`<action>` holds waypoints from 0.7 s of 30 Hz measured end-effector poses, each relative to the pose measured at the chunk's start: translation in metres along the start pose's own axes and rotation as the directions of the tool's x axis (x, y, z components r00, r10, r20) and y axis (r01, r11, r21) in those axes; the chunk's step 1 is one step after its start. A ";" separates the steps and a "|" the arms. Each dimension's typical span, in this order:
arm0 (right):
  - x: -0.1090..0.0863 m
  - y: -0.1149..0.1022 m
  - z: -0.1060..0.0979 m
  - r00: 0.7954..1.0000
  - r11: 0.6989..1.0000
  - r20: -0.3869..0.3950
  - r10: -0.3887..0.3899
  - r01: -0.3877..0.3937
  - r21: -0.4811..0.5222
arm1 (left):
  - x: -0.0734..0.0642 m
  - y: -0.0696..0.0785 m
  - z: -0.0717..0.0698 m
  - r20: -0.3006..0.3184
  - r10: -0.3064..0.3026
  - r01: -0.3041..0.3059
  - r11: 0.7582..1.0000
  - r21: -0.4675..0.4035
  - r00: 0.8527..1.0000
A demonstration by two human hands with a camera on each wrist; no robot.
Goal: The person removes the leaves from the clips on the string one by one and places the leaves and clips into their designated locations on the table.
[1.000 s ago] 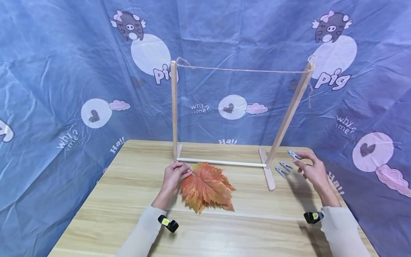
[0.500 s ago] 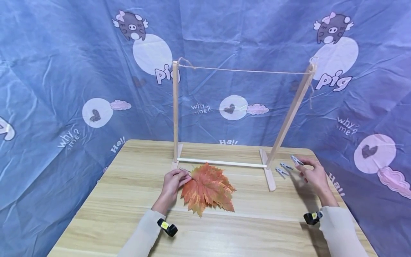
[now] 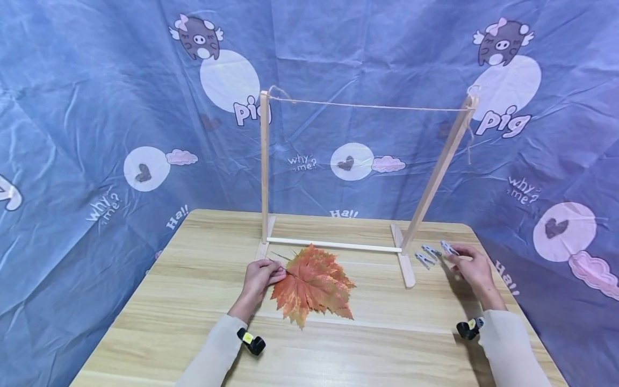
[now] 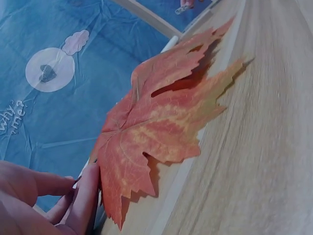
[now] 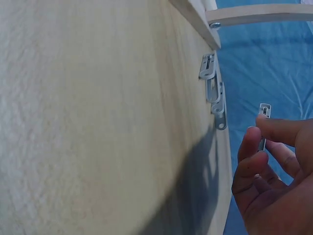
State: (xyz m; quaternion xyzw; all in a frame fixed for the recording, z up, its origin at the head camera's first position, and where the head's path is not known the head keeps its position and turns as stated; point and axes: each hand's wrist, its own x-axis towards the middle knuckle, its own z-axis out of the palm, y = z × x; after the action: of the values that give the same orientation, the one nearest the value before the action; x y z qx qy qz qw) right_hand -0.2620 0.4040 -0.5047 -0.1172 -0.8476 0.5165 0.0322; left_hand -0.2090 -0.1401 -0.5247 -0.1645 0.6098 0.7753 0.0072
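Observation:
My left hand (image 3: 261, 279) pinches the stem of an orange-red maple leaf (image 3: 309, 282) between thumb and fingers. More leaves lie beneath it, their edges and thin stems showing from under the top one. In the left wrist view the top leaf (image 4: 151, 132) slants, its near edge raised off the lower leaf. My right hand (image 3: 476, 269) pinches a grey-blue clothespin (image 5: 264, 109) between thumb and forefinger, above the table's right side. Two similar clothespins (image 3: 425, 260) lie on the table just left of it, close together.
A wooden frame stands behind the leaves, with a left post (image 3: 264, 166), a right post (image 3: 437, 172) and a white bottom rod (image 3: 333, 245). Twine (image 3: 367, 106) is strung between the post tops. The wooden table (image 3: 338, 349) meets a blue printed cloth (image 3: 309, 43) at the back.
My left hand has drawn slightly nearer with the leaf stem, and other stems now show behind it. My right hand has brought the clothespin slightly nearer and to the right.

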 end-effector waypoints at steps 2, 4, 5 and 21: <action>0.001 0.003 0.000 1.000 1.000 -0.003 0.018 -0.018 -0.002 | 0.000 0.001 0.000 0.007 -0.016 0.015 0.999 0.037 1.000; 0.001 0.006 0.000 0.999 0.999 0.001 0.034 -0.034 -0.004 | 0.001 0.001 -0.001 0.016 -0.026 0.025 0.998 0.066 1.000; 0.001 0.007 0.000 0.999 0.999 0.006 0.038 -0.038 -0.004 | 0.001 0.001 -0.001 0.019 -0.029 0.027 0.996 0.080 0.999; 0.003 0.019 -0.002 0.994 0.988 0.025 0.110 -0.106 -0.108 | 0.004 0.002 -0.001 0.028 -0.057 0.052 0.983 0.176 0.998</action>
State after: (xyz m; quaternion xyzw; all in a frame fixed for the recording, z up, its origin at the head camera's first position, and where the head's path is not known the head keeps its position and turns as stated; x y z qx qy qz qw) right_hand -0.2614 0.4147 -0.5211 -0.1565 -0.8668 0.4733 -0.0151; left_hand -0.2129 -0.1421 -0.5239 -0.1672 0.6705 0.7209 0.0528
